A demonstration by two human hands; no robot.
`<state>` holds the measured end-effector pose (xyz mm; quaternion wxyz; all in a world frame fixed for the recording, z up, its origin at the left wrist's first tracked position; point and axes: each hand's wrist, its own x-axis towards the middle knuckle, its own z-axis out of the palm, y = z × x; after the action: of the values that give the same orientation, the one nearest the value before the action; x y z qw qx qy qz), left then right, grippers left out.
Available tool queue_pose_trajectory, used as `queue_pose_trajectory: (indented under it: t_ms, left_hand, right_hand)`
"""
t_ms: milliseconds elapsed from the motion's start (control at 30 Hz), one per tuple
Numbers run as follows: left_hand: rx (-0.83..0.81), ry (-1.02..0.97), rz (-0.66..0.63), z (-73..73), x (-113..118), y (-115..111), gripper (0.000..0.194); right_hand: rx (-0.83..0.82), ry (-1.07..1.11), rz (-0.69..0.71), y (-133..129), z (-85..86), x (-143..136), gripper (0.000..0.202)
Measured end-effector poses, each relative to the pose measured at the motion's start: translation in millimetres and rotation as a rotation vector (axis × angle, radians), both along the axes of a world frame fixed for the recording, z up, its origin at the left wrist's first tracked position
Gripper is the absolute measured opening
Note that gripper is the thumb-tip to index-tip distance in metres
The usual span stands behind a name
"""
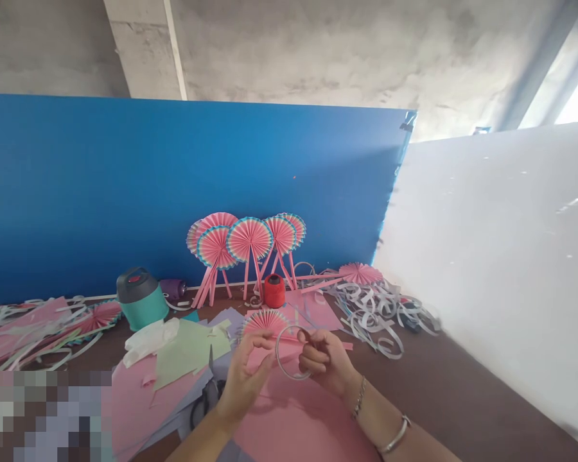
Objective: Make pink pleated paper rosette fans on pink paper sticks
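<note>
My right hand [325,359] is closed, with its curled fingers gripping a thin pale ring that looks like a narrow roll of tape [278,359]. To the left of the ring is my left hand [245,375], its thumb and fingers parted with nothing visible between them. Just beyond both hands lies a pleated pink paper fan [264,321], partly hidden by my fingers. Large pink paper [298,417] spreads beneath the hands. Black-handled scissors [212,385] lie by my left wrist, partly covered by it.
Several finished pink fans [250,239] stand against the blue partition [125,179]. A red container [274,292] and a teal-and-grey jug [142,301] stand at the back. Curled white strips [370,308] heap at right; green paper [183,353] lies at left.
</note>
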<state>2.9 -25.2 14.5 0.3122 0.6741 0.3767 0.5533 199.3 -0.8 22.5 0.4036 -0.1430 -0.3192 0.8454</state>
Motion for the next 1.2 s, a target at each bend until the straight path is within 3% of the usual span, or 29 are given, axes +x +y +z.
queue_pose_trajectory:
  t_ms: [100,200,267,333,433,500,667,767,900,1000,1200]
  left_hand:
    - [-0.075,-0.079,0.000,-2.0,1,2,0.012]
    - [-0.116,-0.143,0.029,-1.9,1,5,0.017]
    - [-0.140,-0.167,0.081,-1.3,2,6,0.019]
    - [-0.172,-0.180,0.133,-0.9,2,6,0.020]
    - [-0.217,-0.196,0.160,-1.2,3,7,0.023]
    - [-0.228,-0.218,0.151,-1.6,4,7,0.026]
    - [-0.178,-0.213,0.156,-1.1,2,8,0.024]
    - [-0.130,-0.176,0.174,1.9,-1,8,0.021]
    - [-0.107,-0.147,0.140,4.3,-2,9,0.023]
    - [-0.205,-0.141,0.127,2.6,-1,9,0.027]
    - [-0.276,-0.142,0.167,-1.9,-1,10,0.030]
  right_hand:
    - [-0.025,-0.198,-0.176,-2,3.5,-7,0.024]
    - [0.094,-0.448,-0.422,-6,0.5,-14,0.032]
    - [0.311,-0.647,-0.635,-9,-2.7,-16,0.035]
    - [0.629,-0.821,-0.769,-15,-3.9,-18,0.031]
    - [1.078,-0.946,-0.671,-24,-1.0,-21,0.018]
    - [1.201,-0.991,-0.575,-29,1.8,-25,0.009]
    - [1.026,-1.052,-0.472,-29,2.5,-28,0.030]
    - [0.973,-0.959,-0.544,-22,-2.6,-24,0.030]
    - [0.986,-0.895,-0.663,-13,-8.6,-17,0.030]
    - [1.022,-0.915,-0.700,-10,-8.6,-15,0.030]
    - [1.096,-1.166,-0.697,-8,-4.1,-14,0.032]
